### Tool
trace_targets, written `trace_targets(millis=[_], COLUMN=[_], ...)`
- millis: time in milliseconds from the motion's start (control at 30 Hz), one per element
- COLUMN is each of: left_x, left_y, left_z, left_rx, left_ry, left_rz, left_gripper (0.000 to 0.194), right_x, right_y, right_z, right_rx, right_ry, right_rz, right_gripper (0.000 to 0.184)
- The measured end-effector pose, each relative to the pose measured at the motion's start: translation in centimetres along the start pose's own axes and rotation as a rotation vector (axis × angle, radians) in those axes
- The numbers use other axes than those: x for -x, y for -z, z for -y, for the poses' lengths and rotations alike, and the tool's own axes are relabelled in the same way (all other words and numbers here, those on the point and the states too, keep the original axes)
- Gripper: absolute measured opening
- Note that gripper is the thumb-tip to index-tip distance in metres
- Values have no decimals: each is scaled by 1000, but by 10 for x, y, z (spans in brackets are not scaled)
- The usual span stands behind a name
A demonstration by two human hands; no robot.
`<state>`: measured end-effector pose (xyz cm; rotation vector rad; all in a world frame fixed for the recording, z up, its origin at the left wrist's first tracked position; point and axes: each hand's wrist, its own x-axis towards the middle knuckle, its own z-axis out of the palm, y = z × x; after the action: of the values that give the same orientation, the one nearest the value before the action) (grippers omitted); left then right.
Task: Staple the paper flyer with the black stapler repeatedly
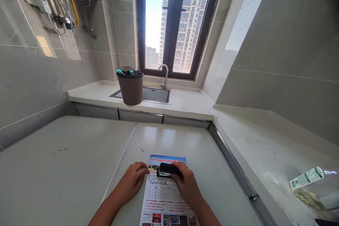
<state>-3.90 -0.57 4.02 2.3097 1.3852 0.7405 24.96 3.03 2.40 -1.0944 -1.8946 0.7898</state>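
Note:
A printed flyer with a blue top edge, red lettering, tables and small photos lies flat on the white tabletop. Across its upper part is a black stapler, pointing to the left. My right hand is closed around the stapler's right end, thumb on the near side and fingers on the far side. At the flyer's upper left edge, my left hand has its fingers curled together, gripping the edge beside the stapler's nose. Two tiny metallic bits rest on the table beyond the flyer.
A brown bin with a black liner stands by the sink, below the window. Along the right runs a white counter with a green-and-white tube and a cloth-like item. A seam crosses the tabletop.

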Motion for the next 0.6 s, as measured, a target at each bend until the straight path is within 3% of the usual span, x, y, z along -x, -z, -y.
trace_targets(millis=[267,433,600], left_x=[0,0,0], left_y=[-2,-1,0], left_z=[2,0,-1], left_rx=[33,10,6], left_ry=[2,7,1], left_rz=[-16,0,-7], left_gripper=[32,32,32], right_x=[-2,-1,0], right_y=[-1,3,5], right_z=[-2,-3,-1], right_rx=[-17,20,6], right_ry=[-2,-11,-10], right_rz=[22,25,11], right_gripper=[37,48,37])
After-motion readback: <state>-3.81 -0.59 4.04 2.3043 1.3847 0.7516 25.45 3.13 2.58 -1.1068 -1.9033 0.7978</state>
